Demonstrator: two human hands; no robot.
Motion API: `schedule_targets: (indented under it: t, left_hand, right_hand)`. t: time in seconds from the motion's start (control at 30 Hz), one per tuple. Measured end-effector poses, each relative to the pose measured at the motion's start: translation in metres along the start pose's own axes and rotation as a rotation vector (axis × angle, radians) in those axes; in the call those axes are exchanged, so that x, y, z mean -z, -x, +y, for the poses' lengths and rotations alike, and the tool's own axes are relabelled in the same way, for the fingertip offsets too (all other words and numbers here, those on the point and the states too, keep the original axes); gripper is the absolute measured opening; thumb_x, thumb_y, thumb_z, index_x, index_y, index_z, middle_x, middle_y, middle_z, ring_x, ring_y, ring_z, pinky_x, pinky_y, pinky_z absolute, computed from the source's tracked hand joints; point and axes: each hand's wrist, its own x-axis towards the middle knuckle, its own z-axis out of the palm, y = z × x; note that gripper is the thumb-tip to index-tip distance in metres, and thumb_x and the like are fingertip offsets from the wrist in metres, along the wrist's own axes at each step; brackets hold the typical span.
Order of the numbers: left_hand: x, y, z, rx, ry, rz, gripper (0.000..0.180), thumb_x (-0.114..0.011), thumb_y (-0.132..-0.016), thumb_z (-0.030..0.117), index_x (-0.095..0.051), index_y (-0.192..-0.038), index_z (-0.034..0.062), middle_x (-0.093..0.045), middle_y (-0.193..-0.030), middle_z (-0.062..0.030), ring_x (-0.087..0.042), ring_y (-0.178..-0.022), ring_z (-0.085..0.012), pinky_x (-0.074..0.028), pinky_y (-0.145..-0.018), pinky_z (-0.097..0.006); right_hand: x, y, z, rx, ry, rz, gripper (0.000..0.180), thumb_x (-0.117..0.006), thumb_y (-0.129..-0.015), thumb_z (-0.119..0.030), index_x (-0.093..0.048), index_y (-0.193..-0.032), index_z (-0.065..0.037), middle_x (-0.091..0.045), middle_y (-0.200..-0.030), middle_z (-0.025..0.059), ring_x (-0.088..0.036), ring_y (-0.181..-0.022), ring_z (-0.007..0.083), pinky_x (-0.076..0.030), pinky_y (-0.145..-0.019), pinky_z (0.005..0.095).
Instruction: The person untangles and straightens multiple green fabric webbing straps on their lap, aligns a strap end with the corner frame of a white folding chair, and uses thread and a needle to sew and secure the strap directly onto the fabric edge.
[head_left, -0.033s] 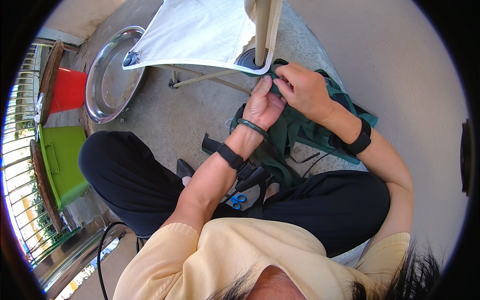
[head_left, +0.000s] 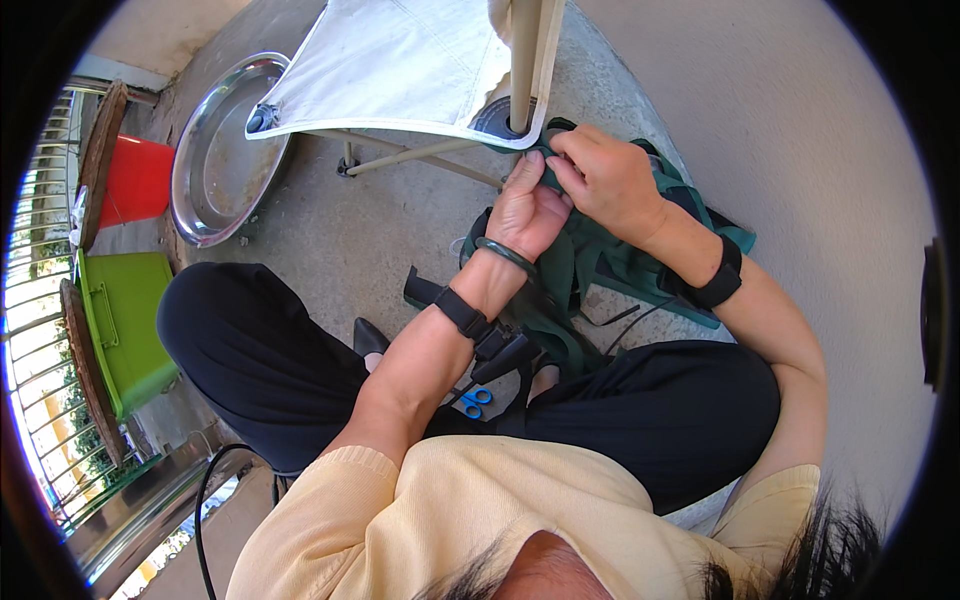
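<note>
My left hand (head_left: 530, 212), palm turned up, pinches dark green fabric (head_left: 572, 262) between its thumb and fingers. Close beside it, my right hand (head_left: 612, 185) has its fingers bent in a pinch on the same fabric. Exactly which part lies between the fingertips is hidden. Loose green folds and straps hang below both hands and spread over the floor to the right. Just above my fingertips is the corner of a white cloth folding chair (head_left: 400, 75) with beige tube legs. Blue-handled scissors (head_left: 477, 398) lie low between my legs.
A shallow steel basin (head_left: 225, 160) leans at the left, near a red bucket (head_left: 138, 180) and a green bin (head_left: 130, 320). Behind them runs a barred railing (head_left: 35, 280). A plain wall (head_left: 800, 150) rises on the right. A black cable (head_left: 203, 500) loops at the lower left.
</note>
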Motion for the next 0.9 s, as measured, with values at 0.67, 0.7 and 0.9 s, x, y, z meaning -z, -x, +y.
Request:
schedule_targets:
  t: [0.67, 0.7, 0.9]
  left_hand:
    - [0.001, 0.0, 0.003, -0.038, -0.059, -0.104, 0.026, -0.053, -0.089, 0.016, -0.048, -0.114, 0.0115, -0.053, -0.112, -0.0032, -0.048, -0.108, -0.0197, -0.038, -0.095, -0.041]
    - [0.0, -0.001, 0.003, -0.025, -0.056, -0.078, 0.026, -0.054, -0.089, 0.016, -0.048, -0.113, 0.0109, -0.053, -0.111, -0.0036, -0.049, -0.107, -0.0198, -0.038, -0.094, -0.041]
    - [-0.006, 0.0, -0.011, -0.017, 0.078, -0.057, 0.022, -0.06, -0.085, 0.018, -0.055, -0.103, 0.0073, -0.058, -0.105, -0.0059, -0.051, -0.105, -0.0206, -0.039, -0.093, -0.041]
  right_hand:
    - [-0.006, -0.006, 0.002, -0.23, -0.221, -0.078, 0.012, -0.059, -0.075, -0.017, -0.057, -0.073, -0.005, -0.059, -0.069, 0.0122, -0.057, -0.063, 0.0317, -0.045, -0.054, 0.0382]
    - [-0.006, -0.006, 0.001, -0.245, -0.219, -0.085, 0.011, -0.059, -0.075, -0.016, -0.057, -0.074, -0.005, -0.059, -0.07, 0.012, -0.057, -0.063, 0.0313, -0.045, -0.054, 0.0378]
    - [0.018, 0.001, -0.016, -0.145, -0.082, -0.055, 0.007, -0.059, -0.075, -0.013, -0.056, -0.078, -0.006, -0.058, -0.07, 0.0108, -0.058, -0.065, 0.0299, -0.044, -0.055, 0.0371]
